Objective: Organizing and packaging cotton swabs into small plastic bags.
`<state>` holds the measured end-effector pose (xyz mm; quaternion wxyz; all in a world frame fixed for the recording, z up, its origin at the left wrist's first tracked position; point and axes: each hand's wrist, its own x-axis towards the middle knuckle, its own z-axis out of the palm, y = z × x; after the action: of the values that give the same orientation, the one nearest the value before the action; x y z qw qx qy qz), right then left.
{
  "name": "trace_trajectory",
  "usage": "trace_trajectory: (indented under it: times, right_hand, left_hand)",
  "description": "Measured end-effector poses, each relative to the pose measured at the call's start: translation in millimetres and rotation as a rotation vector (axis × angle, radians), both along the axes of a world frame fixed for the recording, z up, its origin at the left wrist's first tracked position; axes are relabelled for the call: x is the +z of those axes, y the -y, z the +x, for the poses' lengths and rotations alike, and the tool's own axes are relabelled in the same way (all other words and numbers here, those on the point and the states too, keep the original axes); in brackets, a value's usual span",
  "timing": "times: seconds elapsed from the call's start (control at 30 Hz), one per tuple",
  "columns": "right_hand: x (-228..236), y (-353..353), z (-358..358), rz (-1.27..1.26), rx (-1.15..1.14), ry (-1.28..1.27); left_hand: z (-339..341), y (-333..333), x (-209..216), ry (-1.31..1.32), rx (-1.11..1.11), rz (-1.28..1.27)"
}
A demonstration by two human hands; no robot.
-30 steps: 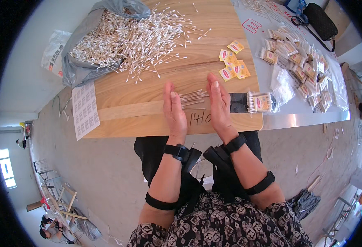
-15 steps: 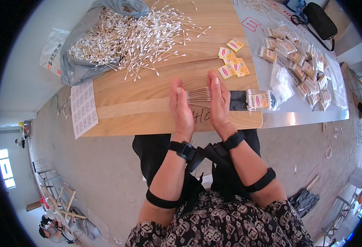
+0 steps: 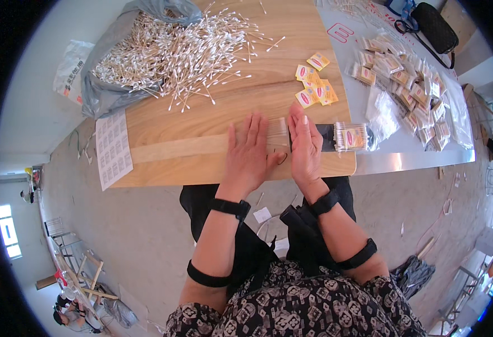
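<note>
A flat row of cotton swabs (image 3: 277, 130) lies on the wooden board (image 3: 179, 163) between my hands. Palm down with fingers stretched out, my left hand (image 3: 247, 156) rests at the row's left end and covers part of it. My right hand (image 3: 305, 149) stands on its edge at the other end, its fingers straight and gripping nothing. Just right of it is a dark flat strip (image 3: 328, 137). On that strip's far end sits a clear pack of cotton swabs (image 3: 351, 136) with a yellow card inside.
A grey plastic bag (image 3: 97, 92) spills a heap of loose cotton swabs (image 3: 173, 53) at the back left. Yellow cards (image 3: 316, 87) lie behind my right hand. Filled swab packs (image 3: 417, 92) and clear bags (image 3: 384, 115) cover the right side. A printed sheet (image 3: 113, 147) hangs over the left edge.
My left hand has turned from upright on its edge to palm down, its fingers spreading over the swabs' left part. My right hand has shifted slightly right and lower, still on its edge.
</note>
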<state>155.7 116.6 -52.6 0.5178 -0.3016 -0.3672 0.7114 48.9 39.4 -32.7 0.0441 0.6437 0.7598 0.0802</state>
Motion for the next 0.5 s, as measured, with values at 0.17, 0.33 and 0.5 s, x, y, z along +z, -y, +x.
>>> trace_trajectory:
  times: [0.17,0.33,0.5]
  right_hand:
    - [-1,-14,-1,0.021,0.049,0.083]
    - [3,-4,0,0.122,0.112,0.179]
    - [-5,6,-6,0.09,-0.039,0.172]
  left_hand:
    - [2,7,0,0.073,-0.047,-0.012]
    - [5,-4,-9,0.943,0.264,0.538]
    - [15,-23,26,1.979,0.722,0.653]
